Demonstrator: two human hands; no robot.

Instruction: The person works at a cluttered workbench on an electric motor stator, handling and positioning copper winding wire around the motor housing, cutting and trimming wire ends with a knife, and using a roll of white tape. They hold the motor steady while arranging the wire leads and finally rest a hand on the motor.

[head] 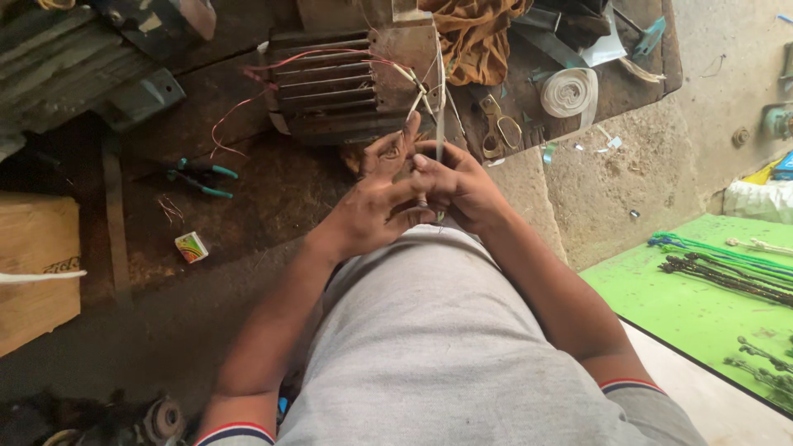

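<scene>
Both my hands meet in front of my chest over a dark workbench. My left hand (376, 202) and my right hand (462, 186) pinch a thin pale sleeved wire (439, 99) that rises straight up from my fingers. It leads to a finned electric motor (347, 83) lying on the bench, from which red and white wires (330, 56) loop out. What sits between my fingertips is too small to make out.
Teal-handled pliers (202, 177) and a small colourful box (192, 247) lie at left. Scissors (498, 125), a roll of white tape (570, 91) and an orange cloth (475, 37) sit behind the motor. A green sheet (694, 306) with wire bundles lies at right, a wooden box (33, 264) at far left.
</scene>
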